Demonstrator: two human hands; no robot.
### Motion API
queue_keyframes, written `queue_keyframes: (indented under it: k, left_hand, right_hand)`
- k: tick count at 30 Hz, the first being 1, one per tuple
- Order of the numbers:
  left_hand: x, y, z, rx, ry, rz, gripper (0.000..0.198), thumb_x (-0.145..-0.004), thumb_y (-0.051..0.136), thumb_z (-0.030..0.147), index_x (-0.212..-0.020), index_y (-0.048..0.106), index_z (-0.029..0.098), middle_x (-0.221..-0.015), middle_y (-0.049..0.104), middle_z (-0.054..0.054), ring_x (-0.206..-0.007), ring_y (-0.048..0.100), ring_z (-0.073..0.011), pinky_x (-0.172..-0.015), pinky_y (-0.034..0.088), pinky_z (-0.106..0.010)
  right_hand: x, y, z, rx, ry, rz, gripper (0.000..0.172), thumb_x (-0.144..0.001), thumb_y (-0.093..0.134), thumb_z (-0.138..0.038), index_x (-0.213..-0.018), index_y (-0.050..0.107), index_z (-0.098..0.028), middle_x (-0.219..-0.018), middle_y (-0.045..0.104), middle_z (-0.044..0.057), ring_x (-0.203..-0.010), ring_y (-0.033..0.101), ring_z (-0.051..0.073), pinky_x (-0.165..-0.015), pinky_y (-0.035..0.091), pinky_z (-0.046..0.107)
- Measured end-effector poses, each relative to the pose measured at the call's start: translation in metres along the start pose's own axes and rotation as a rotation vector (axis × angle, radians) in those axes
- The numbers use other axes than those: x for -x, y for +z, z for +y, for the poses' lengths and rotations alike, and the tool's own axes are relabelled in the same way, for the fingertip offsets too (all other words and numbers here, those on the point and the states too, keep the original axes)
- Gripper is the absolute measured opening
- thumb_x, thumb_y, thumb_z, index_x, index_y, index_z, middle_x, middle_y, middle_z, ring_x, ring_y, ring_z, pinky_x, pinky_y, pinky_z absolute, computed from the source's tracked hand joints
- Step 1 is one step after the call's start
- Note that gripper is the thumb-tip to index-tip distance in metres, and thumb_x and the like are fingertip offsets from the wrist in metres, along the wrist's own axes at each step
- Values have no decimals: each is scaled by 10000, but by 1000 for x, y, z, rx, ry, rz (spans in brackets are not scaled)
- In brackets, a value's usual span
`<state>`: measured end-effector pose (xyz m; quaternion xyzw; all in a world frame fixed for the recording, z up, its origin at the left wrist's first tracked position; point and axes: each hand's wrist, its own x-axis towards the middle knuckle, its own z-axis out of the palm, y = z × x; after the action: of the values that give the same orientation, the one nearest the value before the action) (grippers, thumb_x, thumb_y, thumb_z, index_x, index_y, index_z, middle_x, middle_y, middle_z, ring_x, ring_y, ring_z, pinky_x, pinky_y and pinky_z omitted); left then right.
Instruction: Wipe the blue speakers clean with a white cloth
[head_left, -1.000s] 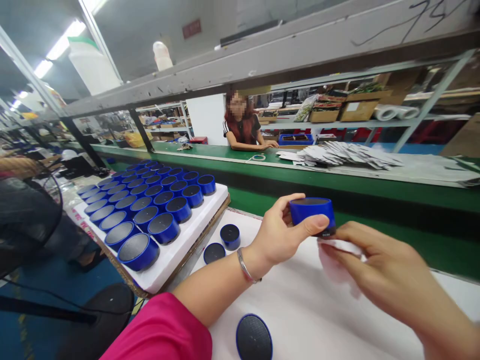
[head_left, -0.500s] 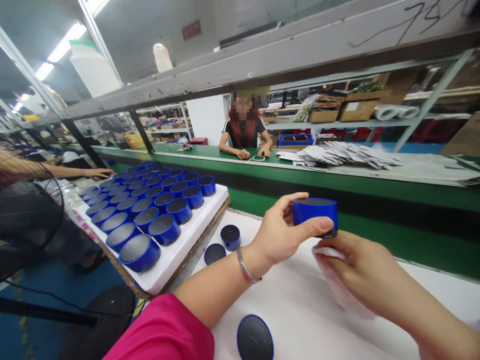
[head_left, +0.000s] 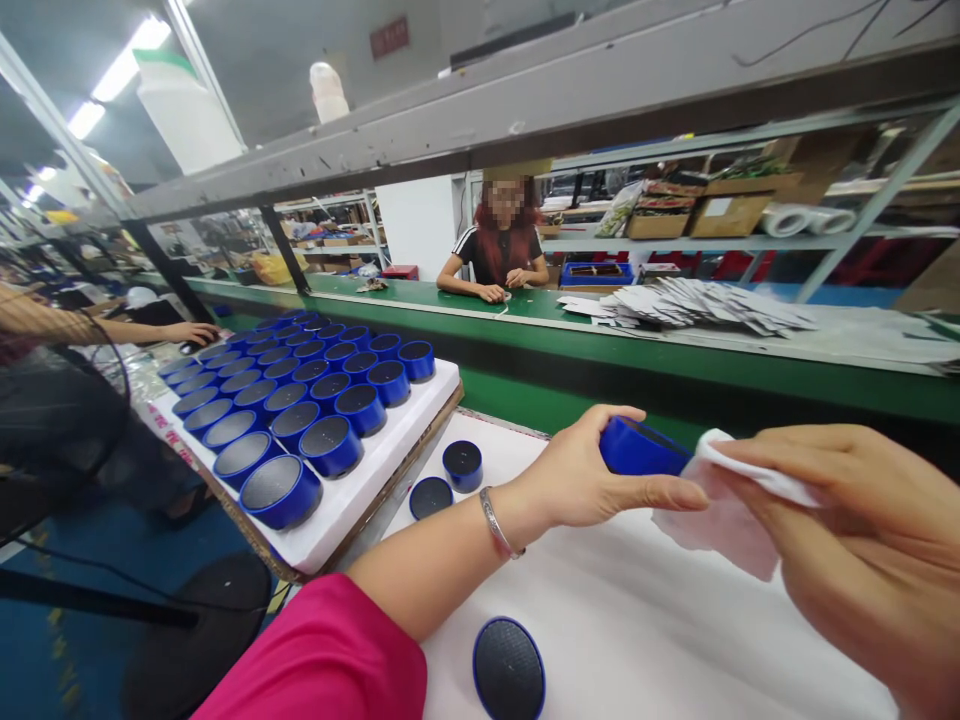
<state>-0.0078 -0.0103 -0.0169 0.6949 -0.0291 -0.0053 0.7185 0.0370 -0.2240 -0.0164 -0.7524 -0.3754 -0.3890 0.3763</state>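
Observation:
My left hand [head_left: 581,470] grips a round blue speaker [head_left: 641,450] above the white work surface, tilted, with the thumb along its lower side. Pinched in my right hand [head_left: 847,510] is a thin white cloth [head_left: 724,500], hanging down beside the speaker's right end. The cloth overlaps that end; whether it presses on it I cannot tell. Two more blue speakers with dark tops, one upright [head_left: 463,465] and one partly behind my forearm [head_left: 431,497], stand left of my wrist. Another speaker [head_left: 509,668] lies near the front with its dark mesh face showing.
A white foam tray [head_left: 420,420] at the left holds rows of blue speakers. Behind runs a green conveyor belt [head_left: 510,365] with a pile of white papers [head_left: 697,310] beyond. A co-worker [head_left: 499,250] sits opposite; another person's hand [head_left: 191,333] reaches in left. A grey shelf [head_left: 450,120] crosses overhead.
My right hand has pulled back to the right and risen with the cloth, from under the speaker to beside it. The speaker in my left hand has tipped and shifted slightly right.

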Motion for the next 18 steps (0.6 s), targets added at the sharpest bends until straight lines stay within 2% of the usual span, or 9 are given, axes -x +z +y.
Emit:
queue_keyframes:
  k: [2, 4, 6, 8, 11, 14, 18]
  left_hand:
    - [-1, 4, -6, 76, -3, -65, 1237, -607, 1088, 768, -1589, 575, 218, -1155, 721, -75, -968, 689, -229, -880, 601, -386]
    - [-3, 11, -11, 174, -5, -101, 1144, -740, 934, 907, -1563, 572, 199, -1041, 694, -45, -851, 662, -190, -776, 565, -324]
    - [-5, 16, -13, 232, -31, -78, 995, -868, 752, 980, -1455, 633, 185, -936, 662, -24, -791, 636, -179, -712, 525, -286]
    - [-7, 19, -13, 271, -89, -31, 926, -918, 648, 1001, -1347, 683, 181, -888, 649, -26, -769, 619, -186, -660, 483, -269]
    - [-9, 18, -12, 300, -136, 36, 913, -876, 689, 1004, -1272, 717, 182, -935, 675, -51, -795, 610, -200, -636, 448, -268]
    - [-10, 16, -11, 280, -136, 71, 884, -847, 753, 985, -1215, 750, 182, -896, 665, -45, -804, 592, -206, -656, 437, -273]
    - [-9, 13, -6, 271, -143, 130, 835, -840, 824, 933, -1165, 758, 166, -845, 626, -21, -750, 556, -177, -667, 426, -273]
  right_hand:
    - [-4, 5, -12, -39, -113, 12, 174, -1080, 734, -291, -1195, 811, -397, -1067, 762, 9, -811, 726, 159, -629, 531, 297]
    - [-5, 10, -19, -12, -200, -2, 183, -1082, 709, -235, -1191, 784, -361, -1004, 721, 4, -730, 686, 138, -580, 501, 275]
    - [-4, 14, -21, 13, -250, -34, 179, -1093, 669, -204, -1189, 760, -325, -975, 688, 7, -690, 657, 127, -572, 490, 265]
    - [-4, 14, -22, -20, -281, -108, 201, -1101, 622, -177, -1203, 743, -301, -992, 687, 22, -719, 676, 131, -600, 506, 259]
    - [-5, 11, -22, -130, -288, -222, 275, -1078, 574, -140, -1216, 741, -308, -1007, 714, 39, -776, 720, 156, -622, 535, 265]
    - [-6, 8, -22, -221, -256, -297, 325, -1035, 566, -111, -1190, 759, -322, -953, 702, 24, -719, 691, 147, -604, 534, 255]
    - [-4, 5, -9, -250, -225, -436, 286, -1036, 567, -142, -1108, 794, -300, -928, 678, 24, -663, 655, 128, -582, 521, 238]
